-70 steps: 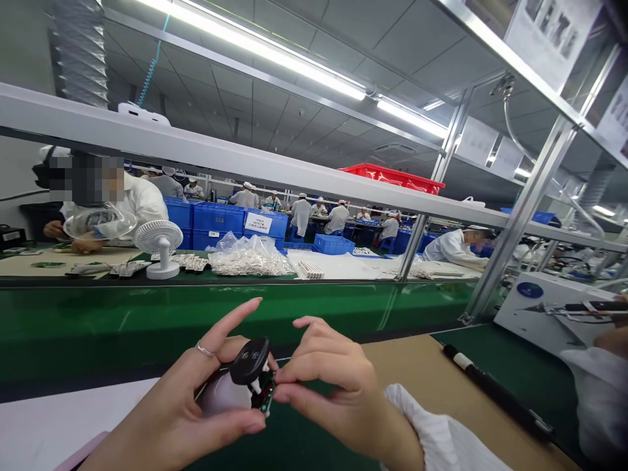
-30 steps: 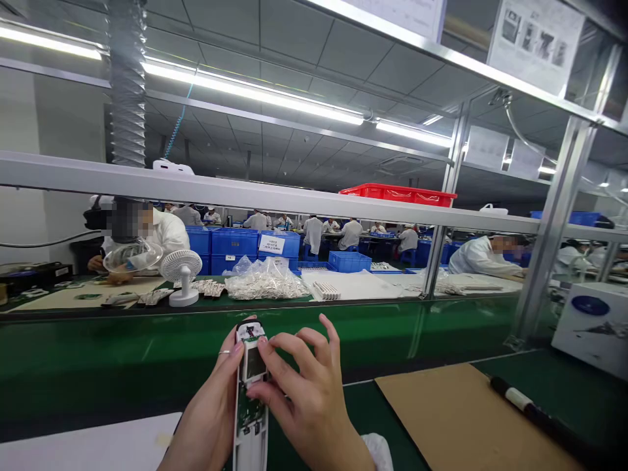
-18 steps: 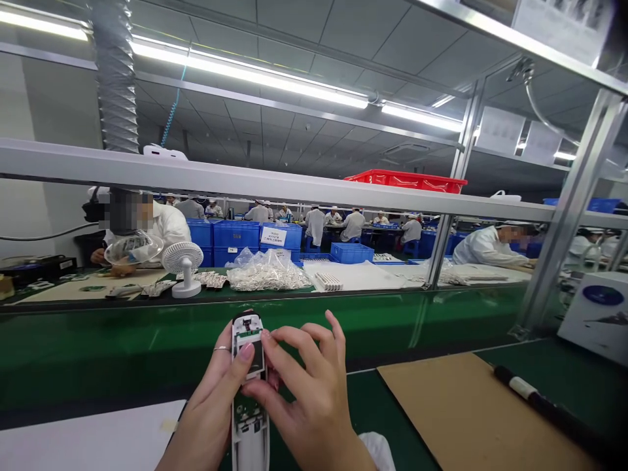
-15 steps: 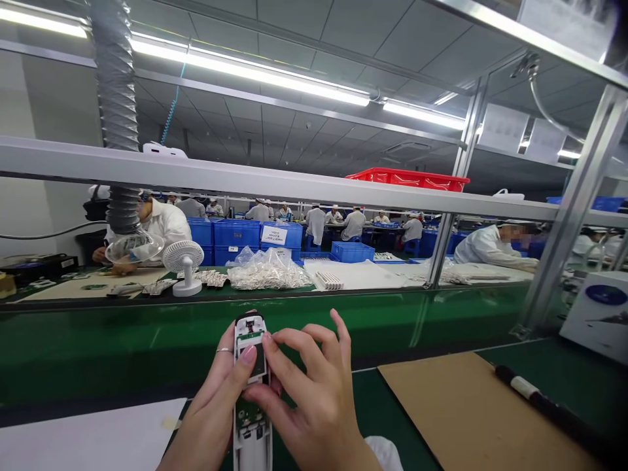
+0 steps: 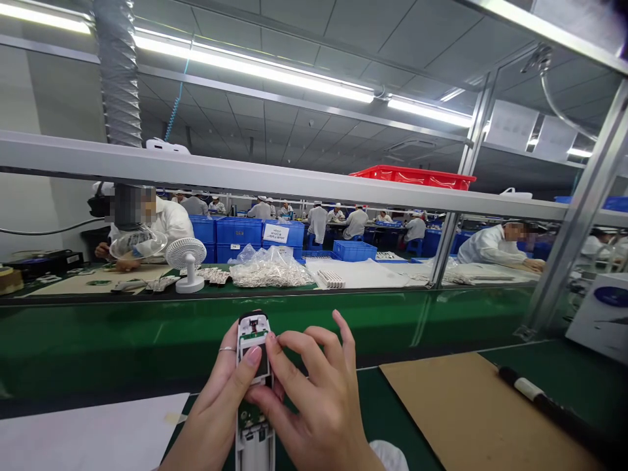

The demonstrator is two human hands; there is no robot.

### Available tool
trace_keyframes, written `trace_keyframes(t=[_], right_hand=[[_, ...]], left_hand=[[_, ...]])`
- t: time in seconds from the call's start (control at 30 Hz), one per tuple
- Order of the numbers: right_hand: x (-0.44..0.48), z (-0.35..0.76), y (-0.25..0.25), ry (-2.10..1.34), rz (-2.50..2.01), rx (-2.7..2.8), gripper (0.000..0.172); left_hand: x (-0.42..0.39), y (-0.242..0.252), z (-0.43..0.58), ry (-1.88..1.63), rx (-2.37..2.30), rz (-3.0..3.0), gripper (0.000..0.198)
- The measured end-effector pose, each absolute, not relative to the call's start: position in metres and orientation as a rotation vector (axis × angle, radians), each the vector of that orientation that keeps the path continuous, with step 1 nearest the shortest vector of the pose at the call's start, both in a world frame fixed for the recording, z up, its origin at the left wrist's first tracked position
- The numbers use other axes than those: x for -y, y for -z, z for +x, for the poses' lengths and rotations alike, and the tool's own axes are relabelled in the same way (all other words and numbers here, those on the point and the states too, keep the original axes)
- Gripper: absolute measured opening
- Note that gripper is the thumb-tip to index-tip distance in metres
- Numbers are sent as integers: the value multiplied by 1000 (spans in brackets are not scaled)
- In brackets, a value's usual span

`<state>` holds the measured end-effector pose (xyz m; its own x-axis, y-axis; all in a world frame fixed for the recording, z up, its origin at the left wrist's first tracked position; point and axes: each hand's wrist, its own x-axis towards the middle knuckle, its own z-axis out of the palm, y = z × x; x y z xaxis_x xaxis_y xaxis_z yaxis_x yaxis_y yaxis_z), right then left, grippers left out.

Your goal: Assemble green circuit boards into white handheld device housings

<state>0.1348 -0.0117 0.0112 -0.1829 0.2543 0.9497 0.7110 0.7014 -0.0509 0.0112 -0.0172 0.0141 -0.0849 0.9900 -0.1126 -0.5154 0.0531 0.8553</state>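
Both hands work close together on one long white plastic housing [image 5: 254, 451], which stands almost upright between them, just above the desk [image 5: 377, 402]. The left hand [image 5: 216, 409] cups it from the lower left, with the thumb lying across its front and a thin ring [image 5: 227, 349] on one finger. The right hand [image 5: 314, 402] comes from the right with curved, slightly spread fingers, and its fingertips [image 5: 271, 338] press on the upper right edge of the housing, so it is pinched between the two hands. I cannot see the right thumb clearly.

The front of the housing is open. A small dark screen [image 5: 261, 361] and a green circuit board [image 5: 250, 413] lie bare, and no front cover is on them. As far as I can judge, these two parts already sit in the housing, but the fingers hide some of it, so I cannot tell if any part is missing.

To the left of the hands lies a white sheet of paper [image 5: 93, 428]. To the right lies a brown cardboard sheet [image 5: 466, 412], and a black marker pen [image 5: 532, 391] lies beyond it. A white sleeve cuff [image 5: 390, 456] shows under the right hand.
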Motion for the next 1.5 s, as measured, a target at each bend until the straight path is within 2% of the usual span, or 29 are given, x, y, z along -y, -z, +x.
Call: trace_keyframes(t=[0.43, 0.77, 1.1, 1.5], right_hand=[[14, 130, -7, 529, -739, 1659, 31], [18, 136, -19, 554, -809, 1743, 29], [21, 136, -18, 530, -834, 1744, 26], [19, 135, -16, 523, -801, 1722, 27]], left_hand=[[21, -18, 13, -1454, -873, 698, 67], [23, -17, 18, -1526, -986, 866, 74], [23, -17, 18, -1513, -958, 797, 61], [25, -20, 18, -1467, -918, 762, 66]])
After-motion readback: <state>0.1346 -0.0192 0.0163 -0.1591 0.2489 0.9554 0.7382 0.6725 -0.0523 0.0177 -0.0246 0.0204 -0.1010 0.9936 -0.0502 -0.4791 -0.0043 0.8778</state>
